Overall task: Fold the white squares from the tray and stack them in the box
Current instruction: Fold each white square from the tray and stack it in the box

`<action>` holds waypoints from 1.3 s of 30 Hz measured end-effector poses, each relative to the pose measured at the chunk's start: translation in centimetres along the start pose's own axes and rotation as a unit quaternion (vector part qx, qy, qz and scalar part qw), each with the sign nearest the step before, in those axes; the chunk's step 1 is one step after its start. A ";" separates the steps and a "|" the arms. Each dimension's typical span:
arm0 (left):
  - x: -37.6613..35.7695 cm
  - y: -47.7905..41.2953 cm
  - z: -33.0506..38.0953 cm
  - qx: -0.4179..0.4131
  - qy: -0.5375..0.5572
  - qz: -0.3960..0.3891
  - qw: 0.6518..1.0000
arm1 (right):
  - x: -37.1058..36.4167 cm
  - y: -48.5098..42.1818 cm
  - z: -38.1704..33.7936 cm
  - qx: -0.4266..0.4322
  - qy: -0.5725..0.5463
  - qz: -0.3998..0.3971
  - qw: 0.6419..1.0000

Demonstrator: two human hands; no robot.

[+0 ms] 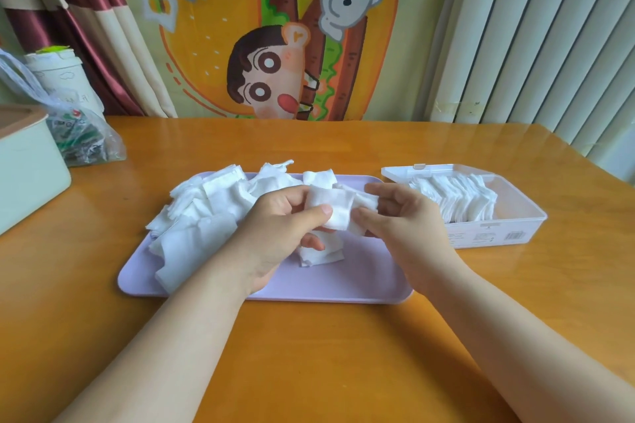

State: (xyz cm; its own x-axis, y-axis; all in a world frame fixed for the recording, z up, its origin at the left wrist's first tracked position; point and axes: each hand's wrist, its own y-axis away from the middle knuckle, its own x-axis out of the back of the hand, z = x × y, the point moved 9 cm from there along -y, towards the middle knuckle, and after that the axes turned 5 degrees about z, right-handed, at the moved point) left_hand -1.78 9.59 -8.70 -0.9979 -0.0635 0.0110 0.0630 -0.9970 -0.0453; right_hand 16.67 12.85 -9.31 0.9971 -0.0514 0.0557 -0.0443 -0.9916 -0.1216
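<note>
Single wide-angle view from a camera worn on the person's head, facing forward and down over an orange wooden table (309, 354). Close range: the left hand (275, 227) and right hand (405, 220) reach in from the bottom edge and meet mid-frame, holding a folded white gauze square (338, 208)

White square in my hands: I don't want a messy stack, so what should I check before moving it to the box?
1. Grip: left hand and right hand both pinch the white square: ok.
2. Fold finished and even: cannot tell, the hands cover its edges.
3. Box open on top: ok.
4. Room beside the folded squares in the box: ok, its right end is bare.
5. Way to the box free: ok, nothing stands on the table between.
</note>
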 end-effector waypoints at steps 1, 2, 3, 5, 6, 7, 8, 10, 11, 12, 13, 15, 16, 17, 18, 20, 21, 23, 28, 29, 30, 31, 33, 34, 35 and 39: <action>-0.1 0.1 0.1 -0.003 -0.003 -0.001 1.000 | -0.1 0.0 0.0 -0.005 -0.008 -0.005 1.000; -0.1 0.1 0.1 -0.006 -0.012 0.005 1.000 | -0.2 0.0 0.0 -0.010 -0.015 -0.010 1.000; 0.0 0.2 0.1 -0.005 -0.021 0.012 1.000 | -0.3 0.0 -0.1 -0.013 -0.019 -0.017 1.000; 0.3 0.1 -0.3 0.001 -0.037 0.024 0.999 | -0.5 0.0 -0.3 -0.008 -0.013 -0.034 0.999; 0.4 0.1 -0.5 0.004 -0.045 0.029 0.999 | -0.6 0.1 -0.4 -0.002 -0.004 -0.045 0.999; 0.5 0.0 -0.5 0.002 -0.053 0.033 0.998 | -0.7 0.1 -0.5 0.004 0.004 -0.057 0.998; 0.5 0.0 -0.4 -0.004 -0.059 0.039 0.998 | -0.9 0.2 -0.6 0.008 0.007 -0.069 0.998; 0.4 0.1 -0.2 -0.020 -0.060 0.050 0.997 | -1.1 0.3 -0.8 0.013 0.007 -0.090 0.996; 0.4 0.1 -0.1 -0.025 -0.060 0.055 0.996 | -1.2 0.3 -0.9 0.016 0.006 -0.097 0.995; 0.5 0.1 -0.1 -0.028 -0.059 0.060 0.996 | -1.3 0.4 -1.0 0.019 0.005 -0.103 0.995; 0.6 0.1 -0.1 -0.029 -0.058 0.064 0.996 | -1.4 0.4 -1.2 0.023 0.005 -0.108 0.994; 0.8 0.1 -0.3 -0.030 -0.057 0.073 0.995 | -1.5 0.5 -1.3 0.030 0.006 -0.113 0.993; 0.8 0.1 -0.3 -0.033 -0.060 0.077 0.995 | -1.6 0.6 -1.4 0.031 0.006 -0.115 0.993; 0.8 0.1 -0.3 -0.038 -0.066 0.080 0.994 | -1.6 0.7 -1.4 0.031 0.007 -0.118 0.993; 0.7 0.1 -0.3 -0.043 -0.073 0.084 0.993 | -1.7 0.7 -1.4 0.031 0.005 -0.124 0.992; 0.8 0.0 -0.2 -0.052 -0.079 0.097 0.991 | -1.8 0.6 -1.2 0.021 -0.016 -0.141 0.990; 0.8 -0.1 -0.2 -0.055 -0.080 0.104 0.990 | -1.9 0.6 -1.1 0.014 -0.029 -0.151 0.988; 1.0 0.0 0.0 -0.065 -0.093 0.119 0.986 | -2.2 0.5 -0.8 0.008 -0.034 -0.164 0.986; 1.4 0.1 0.0 -0.042 -0.126 0.127 0.983 | -1.4 0.1 -0.7 0.042 0.029 -0.104 0.993; 1.2 0.0 -0.2 -0.028 -0.106 0.111 0.988 | -1.3 0.2 -0.8 0.044 0.035 -0.102 0.993; 1.0 -0.1 -0.4 -0.017 -0.086 0.096 0.992 | -1.3 0.2 -0.9 0.045 0.042 -0.103 0.993; 0.7 0.0 -0.4 -0.010 -0.069 0.084 0.994 | -1.3 0.2 -0.9 0.047 0.047 -0.103 0.992; 0.4 0.1 -0.2 -0.018 -0.058 0.069 0.996 | -1.5 0.2 -0.9 0.049 0.042 -0.099 0.993; 0.3 0.1 -0.1 -0.024 -0.058 0.065 0.996 | -1.4 0.1 -0.8 0.044 0.029 -0.089 0.995; 0.3 0.1 -0.1 -0.027 -0.057 0.063 0.996 | -1.1 0.0 -0.5 0.032 0.012 -0.072 0.997; 0.4 0.0 -0.3 -0.019 -0.029 0.063 0.997 | -0.5 0.0 -0.3 0.002 -0.033 -0.050 0.998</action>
State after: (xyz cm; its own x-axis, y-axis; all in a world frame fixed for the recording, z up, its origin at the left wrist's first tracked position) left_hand -2.21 9.59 -9.01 -0.9796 -0.1920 0.0601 0.1863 -0.9785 -0.0883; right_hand 16.12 12.82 -9.01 0.9984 0.0563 0.0027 0.0562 -0.9908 -0.1228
